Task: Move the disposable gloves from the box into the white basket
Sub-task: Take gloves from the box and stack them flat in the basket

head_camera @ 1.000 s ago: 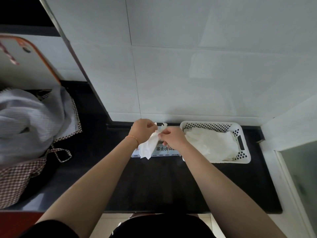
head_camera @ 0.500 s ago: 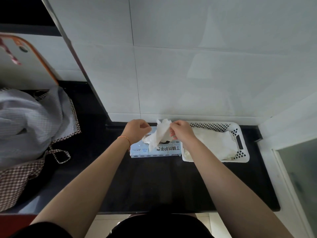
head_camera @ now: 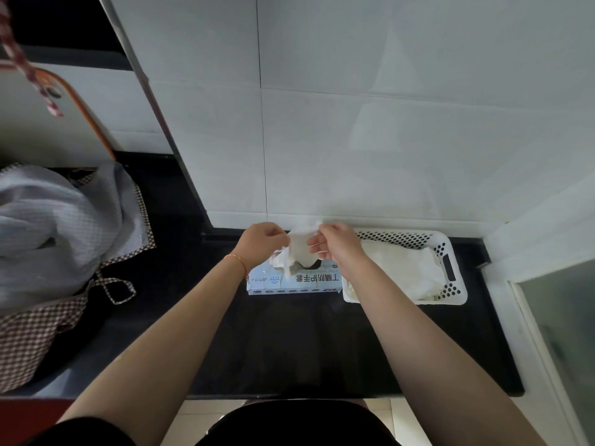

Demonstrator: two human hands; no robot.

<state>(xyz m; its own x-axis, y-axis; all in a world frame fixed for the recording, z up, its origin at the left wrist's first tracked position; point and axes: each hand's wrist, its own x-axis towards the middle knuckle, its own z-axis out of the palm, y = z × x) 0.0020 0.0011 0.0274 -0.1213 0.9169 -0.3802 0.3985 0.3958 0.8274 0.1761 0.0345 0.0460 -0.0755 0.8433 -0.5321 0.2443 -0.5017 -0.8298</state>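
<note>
A white and blue glove box (head_camera: 294,281) lies on the black counter against the wall. Directly above it, both hands hold one white disposable glove (head_camera: 297,251) stretched between them. My left hand (head_camera: 262,241) pinches its left edge and my right hand (head_camera: 333,241) pinches its right edge. More white glove material bunches out of the box opening below. The white perforated basket (head_camera: 450,249) sits just right of the box, touching it, with several white gloves (head_camera: 402,268) piled inside.
A grey cloth with checked trim (head_camera: 58,239) is heaped on the counter (head_camera: 289,342) at the left. A white board with an orange rim (head_camera: 64,123) leans at the far left. The tiled wall stands right behind the box, and a glass panel (head_camera: 563,333) borders the right.
The glove, which hung bunched from my left hand, has been lifted and spread out between both hands above the box. Both hands rose slightly toward the wall.
</note>
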